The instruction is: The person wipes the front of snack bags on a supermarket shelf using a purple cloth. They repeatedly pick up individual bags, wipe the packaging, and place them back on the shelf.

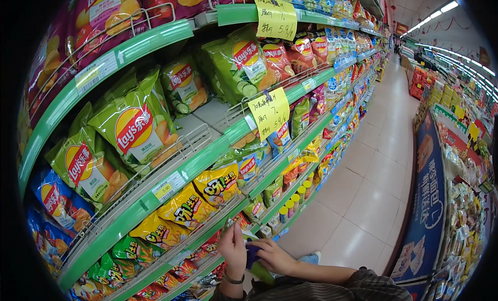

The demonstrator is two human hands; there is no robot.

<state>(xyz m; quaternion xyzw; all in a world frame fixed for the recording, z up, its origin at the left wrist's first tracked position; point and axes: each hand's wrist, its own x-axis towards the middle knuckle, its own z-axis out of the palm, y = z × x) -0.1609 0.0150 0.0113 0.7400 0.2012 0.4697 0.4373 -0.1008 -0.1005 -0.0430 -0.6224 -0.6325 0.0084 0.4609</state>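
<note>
My left hand (233, 250), with a dark band on its wrist, is raised in front of the lower shelves. Its fingers are closed, and a small light bit shows at the fingertips, too small to name. Close beside it, my right hand (273, 256) has its fingers bent round a dark purple thing (252, 253). Something green (262, 273) hangs below that, partly hidden by my right hand and sleeve; I cannot tell its kind. Behind my hands, yellow snack bags (188, 205) stand on a lower shelf.
Green crisp bags (140, 132) fill the shelf at left, behind a wire rail and a green shelf edge (171, 184). Handwritten yellow price cards (269, 114) stick out from the shelves. A tiled aisle (358, 192) runs away to the right, past a blue-sided display (421, 218) of packets.
</note>
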